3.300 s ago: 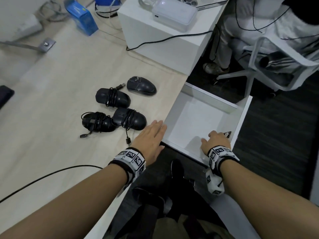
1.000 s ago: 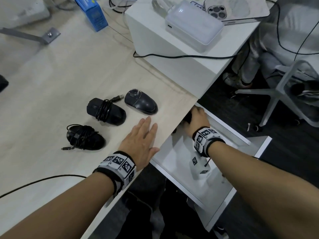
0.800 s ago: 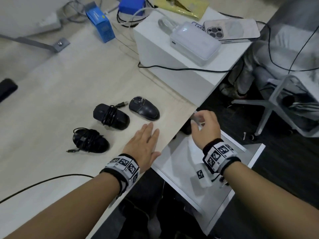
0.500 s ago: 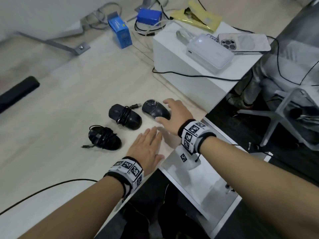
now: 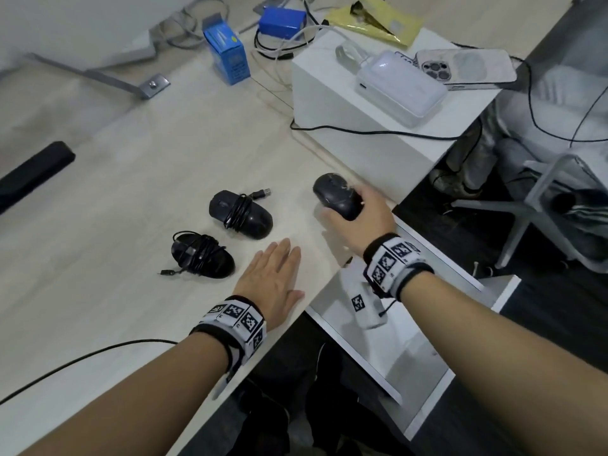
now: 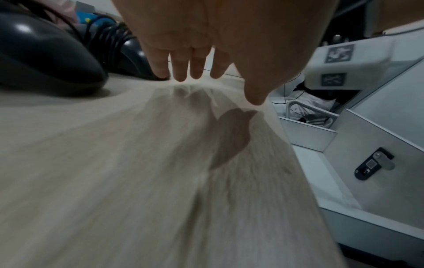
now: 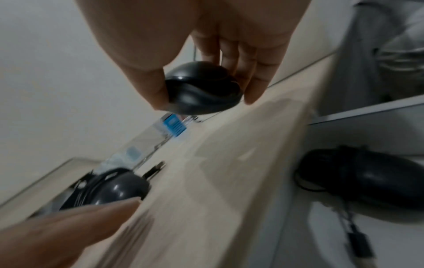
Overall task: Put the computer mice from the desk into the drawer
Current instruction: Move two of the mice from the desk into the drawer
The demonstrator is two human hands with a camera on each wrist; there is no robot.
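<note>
three black mice show on or over the desk [image 5: 98, 179], and a fourth lies in the open drawer [image 5: 424, 366] below its right edge. your right hand [image 5: 360, 213] grips the cordless mouse [image 5: 337, 200], thumb on one flank and fingers curled round the other, and the right wrist view shows it lifted clear of the wood, near the right edge, just in front of the white box [image 5: 371, 126] that stands on the desk. your left hand [image 5: 274, 278] lies flat, palm down, fingers straight and close together, on the desk near its front edge; it holds nothing, and its fingertips [image 6: 181, 76] touch the surface. two wired mice rest on the desk to the left of that hand, each with its cable wound round the body: the nearer wired mouse [image 5: 202, 258] sits just beside your left hand, and the farther wired mouse [image 5: 241, 213] sits behind it, with its usb plug pointing toward the back edge. the two look apart, though the left wrist view is too close to be sure. the mouse in the drawer [image 7: 364, 175] lies on the white floor of the drawer with its cable and plug trailing loose. on the white box sit a pale power bank [image 5: 399, 87] and a phone [image 5: 467, 65] face down. a blue carton [image 5: 227, 54] stands toward the back edge.
</note>
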